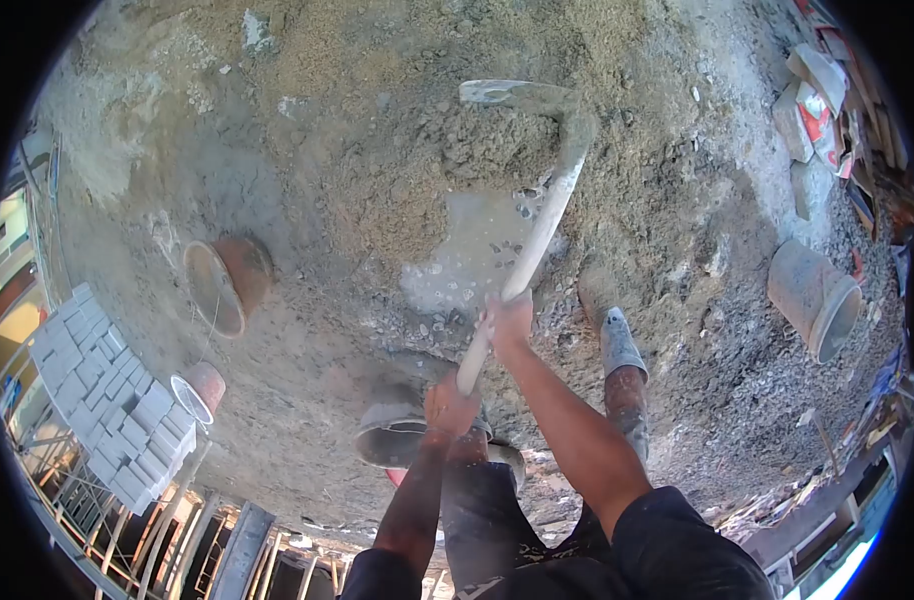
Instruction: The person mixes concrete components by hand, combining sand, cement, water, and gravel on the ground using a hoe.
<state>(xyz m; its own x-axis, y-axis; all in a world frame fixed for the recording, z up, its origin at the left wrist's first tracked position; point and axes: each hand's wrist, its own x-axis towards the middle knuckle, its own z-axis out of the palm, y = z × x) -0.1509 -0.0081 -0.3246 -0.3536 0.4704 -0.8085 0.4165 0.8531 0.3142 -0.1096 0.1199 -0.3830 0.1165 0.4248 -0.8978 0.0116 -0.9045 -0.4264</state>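
A long-handled hoe [544, 232] reaches away from me, its flat blade at the top centre, beside a mound of wet grey mix [497, 143]. My left hand [451, 404] is wrapped round the lower end of the wooden handle. Farther up the handle, my right hand [509, 322] grips it too. A shallow puddle of cloudy water [467, 250] lies left of the handle, with a few bubbles and stones at its edge.
Tipped buckets lie at the left [245, 275] and right [805, 290]; a smaller one [205, 388] is near stacked grey blocks [97, 375]. Another bucket [392, 438] is by my legs. Torn bags [817, 110] lie at the upper right. My boot [620, 342] stands on the wet ground.
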